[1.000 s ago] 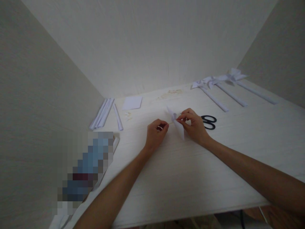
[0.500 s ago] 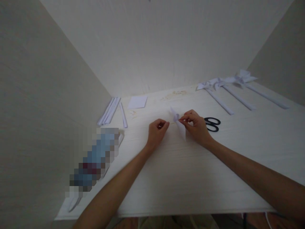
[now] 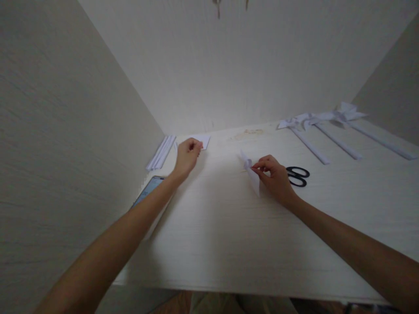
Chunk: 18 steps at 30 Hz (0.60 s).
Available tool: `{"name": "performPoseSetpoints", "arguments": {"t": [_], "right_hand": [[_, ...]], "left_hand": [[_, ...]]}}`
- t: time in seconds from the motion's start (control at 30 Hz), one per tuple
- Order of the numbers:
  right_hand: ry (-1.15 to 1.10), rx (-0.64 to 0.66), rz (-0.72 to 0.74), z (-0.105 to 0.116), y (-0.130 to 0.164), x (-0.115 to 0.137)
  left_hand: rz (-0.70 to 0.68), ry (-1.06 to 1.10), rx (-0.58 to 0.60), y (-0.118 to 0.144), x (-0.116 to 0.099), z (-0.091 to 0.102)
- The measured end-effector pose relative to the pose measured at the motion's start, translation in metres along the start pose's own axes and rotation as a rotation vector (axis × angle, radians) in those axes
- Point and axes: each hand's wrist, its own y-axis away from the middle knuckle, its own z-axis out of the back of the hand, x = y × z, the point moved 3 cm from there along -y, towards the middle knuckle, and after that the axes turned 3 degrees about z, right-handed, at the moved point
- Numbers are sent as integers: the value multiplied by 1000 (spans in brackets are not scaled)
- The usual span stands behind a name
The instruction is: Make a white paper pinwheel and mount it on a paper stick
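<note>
White counter (image 3: 212, 248), walls (image 3: 196, 65) three sides. Left forearm (image 3: 131, 231) overlaps phone (image 3: 149, 190). Right hand (image 3: 274, 181), fingers (image 3: 263, 163) clamped on paper pinwheel (image 3: 254, 181), partly hides scissors (image 3: 297, 176). Left hand (image 3: 187, 157): cannot tell finger closure.

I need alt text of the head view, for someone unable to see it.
A person's right hand pinches a curled white paper piece at a whitish table; the left hand partly hides a flat white paper sheet. Black scissor handles and white paper pinwheel shapes on three sticks lie at right, white paper rolls at left.
</note>
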Motion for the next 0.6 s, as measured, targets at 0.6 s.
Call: {"name": "performPoseSetpoints", "arguments": {"t": [0.6], "right_hand": [[5, -6, 6, -1, 2, -4]], "left_hand": [[118, -637, 81, -81, 14, 74]]}}
